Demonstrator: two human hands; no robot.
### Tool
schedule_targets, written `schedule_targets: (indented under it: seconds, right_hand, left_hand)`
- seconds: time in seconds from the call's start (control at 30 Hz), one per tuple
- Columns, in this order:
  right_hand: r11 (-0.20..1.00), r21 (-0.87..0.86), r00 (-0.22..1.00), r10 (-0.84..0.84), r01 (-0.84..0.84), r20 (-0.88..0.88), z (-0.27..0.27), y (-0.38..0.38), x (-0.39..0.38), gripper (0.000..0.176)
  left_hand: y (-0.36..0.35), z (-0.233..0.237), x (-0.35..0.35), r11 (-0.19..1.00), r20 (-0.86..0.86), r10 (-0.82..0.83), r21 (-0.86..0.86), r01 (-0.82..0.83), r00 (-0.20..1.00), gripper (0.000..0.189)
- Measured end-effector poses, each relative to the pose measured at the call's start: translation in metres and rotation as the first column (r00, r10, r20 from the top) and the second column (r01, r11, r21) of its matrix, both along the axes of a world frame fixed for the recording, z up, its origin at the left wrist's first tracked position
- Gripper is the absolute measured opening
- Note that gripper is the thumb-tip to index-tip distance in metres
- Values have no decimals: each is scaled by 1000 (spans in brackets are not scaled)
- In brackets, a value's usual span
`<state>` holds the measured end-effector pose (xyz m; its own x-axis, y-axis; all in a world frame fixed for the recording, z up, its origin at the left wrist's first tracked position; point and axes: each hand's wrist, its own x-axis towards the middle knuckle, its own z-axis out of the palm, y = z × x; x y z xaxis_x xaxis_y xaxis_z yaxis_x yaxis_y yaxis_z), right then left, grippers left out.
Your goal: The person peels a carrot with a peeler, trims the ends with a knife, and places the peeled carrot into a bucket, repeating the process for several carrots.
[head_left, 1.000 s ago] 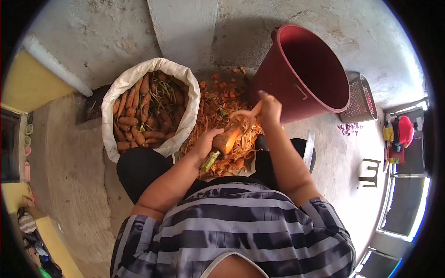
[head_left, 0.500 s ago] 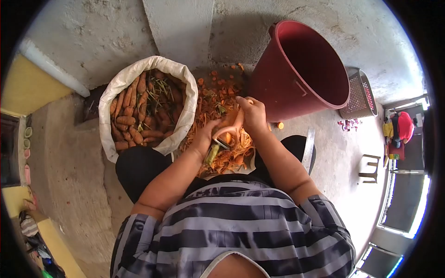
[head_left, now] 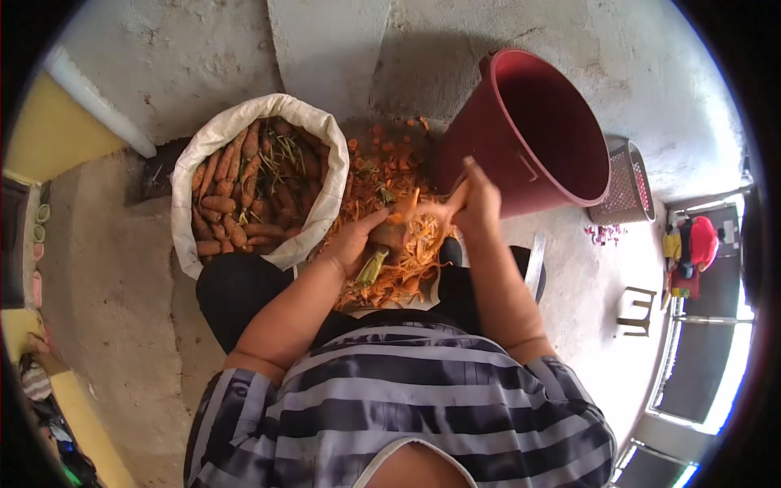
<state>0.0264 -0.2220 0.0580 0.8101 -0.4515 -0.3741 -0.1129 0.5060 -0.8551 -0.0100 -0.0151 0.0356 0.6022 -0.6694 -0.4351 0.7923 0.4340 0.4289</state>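
My left hand (head_left: pixel 354 241) is wrapped round a carrot (head_left: pixel 388 233), whose cut green stem end points down toward my lap. My right hand (head_left: pixel 480 199) is closed on the handle of a light-coloured peeler (head_left: pixel 439 211), blurred by motion, its head at the carrot's far side. Under both hands lies a heap of orange peelings (head_left: pixel 415 281). An open white sack (head_left: pixel 328 134) full of unpeeled carrots (head_left: pixel 236 175) stands to the left of the heap, with some green tops among them.
A large dark red bucket (head_left: pixel 472 138) stands tilted in view at the right, with a perforated basket (head_left: pixel 622 199) beyond it. A long blade-like object (head_left: pixel 534 264) is by my right knee. A small stool (head_left: pixel 637 311) stands further right. A concrete wall (head_left: pixel 325 49) is ahead.
My right hand has moved right and slightly down with the peeler, away from the carrot's stem end. The carrot stays in my left hand. The view has shifted slightly.
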Motion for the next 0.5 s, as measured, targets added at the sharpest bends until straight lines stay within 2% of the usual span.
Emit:
schedule_targets:
  seconds: [0.03, 0.07, 0.1, 0.13, 0.17, 0.2, 0.23, 0.27, 0.33, 0.37, 0.4, 0.43, 0.47, 0.5]
  right_hand:
    - [984, -163, 997, 68, -72, -28, 1, 17, -9, 23]
    - [981, -162, 993, 116, -109, 34, -1, 29, -14, 22]
    - [976, -162, 983, 160, -144, 93, -3, 36, -17, 22]
    - [931, -325, 986, 166, -167, -31, 3, 35, -13, 22]
    - [916, -387, 994, 107, -109, -27, -11, 26, -3, 18]
    - [893, -447, 999, 49, -52, -17, -41, 7, 12, 17]
    - [863, -505, 1000, -10, 6, -6, -73, -16, 27, 18]
    - [875, -483, 997, -39, 4, -63, -110, -66, 45, 17]
    - [895, -418, 975, -206, 154, -82, -115, -95, 49, 17]
    - [877, -374, 937, -345, 303, -51, -76, -86, 39, 17]
    - [876, -332, 914, -398, 350, -85, -41, -66, 29, 17]
    - [921, -279, 951, -302, 273, -69, -34, -53, 22, 17]
    - [955, -227, 978, -204, 189, -47, -32, -42, 16, 18]
    - [979, -173, 994, -107, 103, -16, -28, -27, 11, 19]
  left_hand:
    - [-1, -4, 1, 1000, 50, -14, 13, 13, 999, 37]
    - [-3, -26, 5, 996, 31, -78, -50, 79, 996, 37]
    - [-5, -26, 3, 998, 35, -53, -38, 55, 998, 37]
    - [-9, -27, -4, 999, 35, -28, -25, 29, 999, 37]
    - [-13, -27, -10, 1000, 33, -3, -12, 4, 999, 37]
    - [-16, -23, -11, 998, -43, 50, 30, -49, 998, 36]
    - [-14, -25, -13, 999, -44, 28, 15, -28, 999, 37]
    - [-10, -28, -13, 1000, -40, 7, 0, -7, 999, 37]
    - [-6, -26, -12, 998, -77, -8, -62, 3, 997, 38]
    - [-4, -24, -11, 998, -75, -6, -65, 1, 997, 39]
    - [-2, -22, -8, 997, -73, -2, -73, -4, 997, 40]
    - [-2, -23, -8, 996, -79, 4, -86, -10, 997, 41]
    - [-1, -36, -6, 988, -166, 14, -150, -40, 986, 45]
    - [-3, -40, -5, 991, -150, 28, -127, -48, 988, 45]
